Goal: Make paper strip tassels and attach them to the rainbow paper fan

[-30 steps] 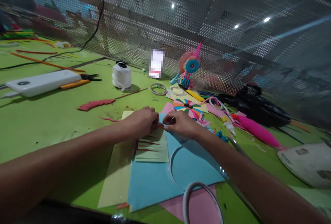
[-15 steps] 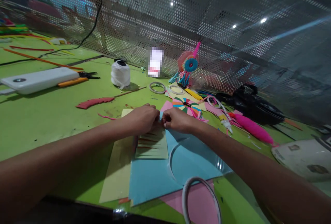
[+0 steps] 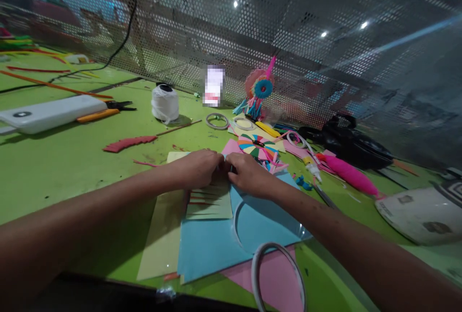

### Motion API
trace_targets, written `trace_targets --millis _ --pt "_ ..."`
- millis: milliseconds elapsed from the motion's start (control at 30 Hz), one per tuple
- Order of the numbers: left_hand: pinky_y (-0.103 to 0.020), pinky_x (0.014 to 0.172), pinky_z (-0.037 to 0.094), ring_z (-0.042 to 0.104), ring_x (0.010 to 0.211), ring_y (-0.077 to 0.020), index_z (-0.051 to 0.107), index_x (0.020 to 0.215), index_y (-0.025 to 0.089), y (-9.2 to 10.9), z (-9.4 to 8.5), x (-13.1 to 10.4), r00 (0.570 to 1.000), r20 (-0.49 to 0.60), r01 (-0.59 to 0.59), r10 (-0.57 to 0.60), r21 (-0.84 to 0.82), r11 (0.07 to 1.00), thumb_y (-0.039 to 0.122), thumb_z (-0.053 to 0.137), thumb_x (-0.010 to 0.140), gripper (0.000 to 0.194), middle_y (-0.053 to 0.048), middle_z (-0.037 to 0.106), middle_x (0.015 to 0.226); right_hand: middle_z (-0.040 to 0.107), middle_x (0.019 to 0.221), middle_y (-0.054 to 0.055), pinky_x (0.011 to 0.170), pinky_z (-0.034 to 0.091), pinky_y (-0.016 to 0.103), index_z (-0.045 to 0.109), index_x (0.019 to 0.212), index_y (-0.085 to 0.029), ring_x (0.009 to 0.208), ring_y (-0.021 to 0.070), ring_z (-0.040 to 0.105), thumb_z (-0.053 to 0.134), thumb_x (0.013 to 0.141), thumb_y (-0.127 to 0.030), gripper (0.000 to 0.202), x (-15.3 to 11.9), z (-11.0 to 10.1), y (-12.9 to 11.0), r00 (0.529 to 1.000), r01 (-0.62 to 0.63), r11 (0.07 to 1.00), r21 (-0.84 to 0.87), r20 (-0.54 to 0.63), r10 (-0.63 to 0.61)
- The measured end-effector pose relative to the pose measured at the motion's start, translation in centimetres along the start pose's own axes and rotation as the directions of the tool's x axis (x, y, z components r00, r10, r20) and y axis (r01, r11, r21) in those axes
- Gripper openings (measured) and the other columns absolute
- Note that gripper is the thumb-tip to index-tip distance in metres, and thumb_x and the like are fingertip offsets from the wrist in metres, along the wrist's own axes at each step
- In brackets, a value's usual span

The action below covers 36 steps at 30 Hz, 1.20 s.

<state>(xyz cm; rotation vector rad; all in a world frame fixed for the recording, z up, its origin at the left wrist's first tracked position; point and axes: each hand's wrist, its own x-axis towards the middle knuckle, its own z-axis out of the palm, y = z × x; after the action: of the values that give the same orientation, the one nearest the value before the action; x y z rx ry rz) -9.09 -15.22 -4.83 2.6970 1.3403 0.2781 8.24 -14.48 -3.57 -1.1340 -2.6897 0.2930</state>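
Observation:
My left hand (image 3: 205, 168) and my right hand (image 3: 247, 172) meet knuckle to knuckle over the far end of a pale yellow-green paper with slit edges (image 3: 209, 211). Both are closed, with fingertips pinched on that paper's far end; the exact grip is hidden. Under it lies a blue sheet (image 3: 205, 247). A pale yellow sheet (image 3: 157, 242) sticks out at the left and a pink sheet (image 3: 276, 278) at the near right. One white ring (image 3: 236, 225) rests on the blue sheet, and a larger ring (image 3: 255, 273) stands nearer me.
Leftward are a white power bank (image 3: 54, 112), orange-handled pliers (image 3: 99, 115), a white thread spool (image 3: 165, 104) and a red fringed strip (image 3: 130, 143). Beyond my hands lies a striped paper disc (image 3: 249, 144). Rightward are a glue bottle (image 3: 312, 170), a pink yarn bundle (image 3: 350, 175) and a black bag (image 3: 355, 146).
My hands stay together at the paper's far end, with a slight shift of the right fingers. The whole view has drifted a little; blue scraps now show beyond my right forearm.

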Motion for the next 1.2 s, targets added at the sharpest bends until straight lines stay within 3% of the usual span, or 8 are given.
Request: trace_targets --millis 133,233,333,533,600,833,1000,1200 --pt "-0.028 0.055 0.033 0.052 0.064 -0.0184 0.059 0.071 0.016 0.0 0.1 0.1 0.999 -0.015 -0.031 0.032 0.047 0.998 0.018 0.046 0.08 0.016 -0.007 0.057 0.072 0.057 0.073 0.003 0.061 0.033 0.023 0.055 0.074 -0.014 0.066 0.0131 0.047 0.049 0.069 -0.005 0.012 -0.2 0.5 0.1 0.999 0.024 0.999 -0.025 -0.034 -0.025" --pt "-0.029 0.059 0.036 0.051 0.068 -0.0193 0.058 0.074 0.015 0.3 0.2 -0.2 0.997 -0.063 -0.027 0.032 0.085 0.996 0.014 0.047 0.078 0.013 -0.008 0.056 0.075 0.057 0.074 0.004 0.061 0.032 0.024 0.055 0.075 -0.014 0.066 0.0136 0.047 0.048 0.069 -0.004 0.014 -0.3 0.9 0.1 0.997 0.053 0.997 -0.061 -0.061 -0.056" --pt "-0.029 0.061 0.037 0.052 0.073 -0.0193 0.059 0.08 0.015 0.6 0.4 -0.6 0.992 -0.114 -0.038 0.047 0.076 0.996 0.013 0.045 0.08 0.014 -0.008 0.056 0.079 0.058 0.073 0.004 0.059 0.031 0.024 0.057 0.079 -0.013 0.065 0.0138 0.047 0.051 0.069 -0.005 0.015 -0.3 0.6 0.1 0.997 0.002 0.999 -0.05 -0.073 -0.006" --pt "-0.028 0.058 0.035 0.049 0.069 -0.0173 0.057 0.077 0.015 0.7 0.7 -1.1 0.977 -0.186 -0.09 0.103 0.079 0.993 0.012 0.044 0.081 0.014 -0.005 0.054 0.077 0.06 0.066 0.0 0.058 0.035 0.02 0.067 0.076 -0.012 0.06 0.009 0.05 0.059 0.066 -0.003 0.015 0.5 -0.9 0.5 0.993 -0.032 0.978 0.205 0.12 0.008" --pt "-0.028 0.058 0.035 0.049 0.069 -0.017 0.057 0.076 0.015 0.6 0.8 -1.1 0.975 -0.194 -0.099 0.111 0.067 0.993 0.011 0.045 0.08 0.014 -0.005 0.053 0.076 0.06 0.063 -0.001 0.057 0.035 0.019 0.068 0.073 -0.012 0.058 0.0087 0.051 0.058 0.066 -0.002 0.015 0.6 -0.9 0.7 0.995 -0.049 0.972 0.231 0.097 0.027" --pt "-0.027 0.064 0.039 0.051 0.075 -0.0168 0.06 0.085 0.014 0.3 1.1 -1.4 0.965 -0.217 -0.157 0.15 -0.017 0.987 0.009 0.043 0.08 0.019 -0.006 0.054 0.081 0.059 0.067 0.003 0.06 0.036 0.022 0.064 0.065 -0.012 0.064 0.0123 0.052 0.051 0.064 0.001 0.017 -0.3 0.1 0.6 0.989 0.136 0.99 0.03 -0.056 -0.135" --pt "-0.023 0.062 0.04 0.052 0.07 -0.0136 0.061 0.08 0.015 0.2 0.5 -1.5 0.979 -0.176 -0.139 0.106 -0.188 0.972 0.014 0.052 0.074 0.011 -0.004 0.055 0.08 0.057 0.074 0.004 0.062 0.036 0.022 0.063 0.07 -0.012 0.069 0.0126 0.053 0.051 0.071 -0.001 0.016 -0.9 0.4 0.3 0.982 0.185 0.982 -0.046 -0.042 -0.186" --pt "-0.024 0.062 0.039 0.052 0.072 -0.0145 0.061 0.071 0.015 0.3 0.5 -1.3 0.966 -0.215 -0.182 0.143 -0.175 0.968 0.018 0.05 0.08 0.015 -0.005 0.056 0.076 0.056 0.077 0.006 0.06 0.033 0.025 0.062 0.076 -0.012 0.068 0.0137 0.05 0.048 0.079 -0.004 0.017 -1.5 0.8 -0.5 0.972 0.223 0.938 -0.266 -0.013 -0.235"
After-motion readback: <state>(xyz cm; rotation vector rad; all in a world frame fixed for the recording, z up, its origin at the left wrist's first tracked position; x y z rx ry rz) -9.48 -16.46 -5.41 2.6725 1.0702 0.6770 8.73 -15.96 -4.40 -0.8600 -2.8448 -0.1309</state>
